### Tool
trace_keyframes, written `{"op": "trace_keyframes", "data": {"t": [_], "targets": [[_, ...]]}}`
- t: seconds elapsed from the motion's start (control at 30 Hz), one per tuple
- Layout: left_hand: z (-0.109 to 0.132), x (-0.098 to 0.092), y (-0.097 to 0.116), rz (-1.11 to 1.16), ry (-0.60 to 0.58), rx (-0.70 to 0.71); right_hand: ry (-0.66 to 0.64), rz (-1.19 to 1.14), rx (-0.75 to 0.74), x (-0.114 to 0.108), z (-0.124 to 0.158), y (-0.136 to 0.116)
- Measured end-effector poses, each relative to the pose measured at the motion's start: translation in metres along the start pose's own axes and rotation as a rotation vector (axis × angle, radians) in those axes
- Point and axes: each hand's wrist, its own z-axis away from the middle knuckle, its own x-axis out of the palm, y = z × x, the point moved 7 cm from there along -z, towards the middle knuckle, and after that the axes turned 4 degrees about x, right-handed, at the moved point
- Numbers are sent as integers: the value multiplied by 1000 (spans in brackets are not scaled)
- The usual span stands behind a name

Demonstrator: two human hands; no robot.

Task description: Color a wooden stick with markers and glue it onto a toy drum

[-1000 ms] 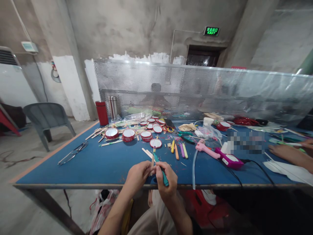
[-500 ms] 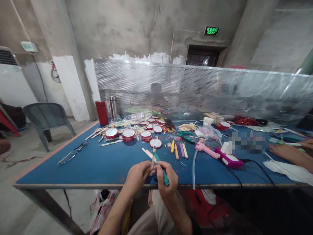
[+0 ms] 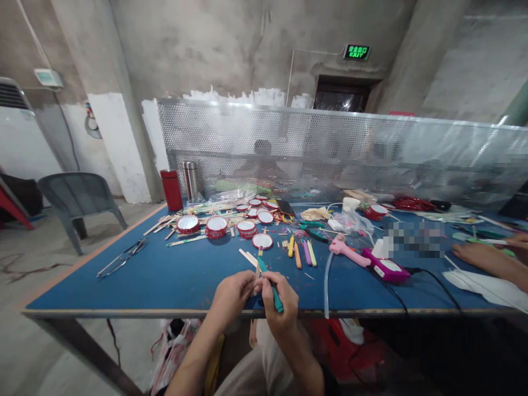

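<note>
Pinched upright in my left hand (image 3: 231, 296) is a thin wooden craft stick (image 3: 258, 270), its upper end coloured yellowish and purple. My right hand (image 3: 282, 303) grips a thick teal crayon (image 3: 263, 266), tilted so that its upper end lies beside the stick. Both hands meet above the table's front edge. Just beyond them lie two bare craft sticks (image 3: 248, 258) and a small red-rimmed drum (image 3: 262, 241) with a white face. To the right rest several more crayons: yellow (image 3: 291, 246), orange (image 3: 297, 256), purple (image 3: 307, 253) and light green (image 3: 312, 254).
More drums (image 3: 216, 226) and loose sticks crowd the back of the blue table (image 3: 173, 286). Glasses (image 3: 122, 258) lie left. A pink glue gun (image 3: 350, 252) and a purple box (image 3: 386, 269) with cables lie right, near another person's hand (image 3: 474, 256). Flasks (image 3: 171, 190) stand back left.
The teal crayon and my right hand have shifted slightly left and upward against the stick. My left hand stays almost still, with the stick held in the same place.
</note>
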Motion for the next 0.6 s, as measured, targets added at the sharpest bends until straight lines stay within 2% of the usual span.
{"op": "trace_keyframes", "data": {"t": [0.37, 0.6], "targets": [[-3, -2, 3, 15, 10, 4, 56, -19, 27, -3, 1, 2], [-1, 0, 2, 11, 10, 8, 18, -4, 13, -1, 0, 0]]}}
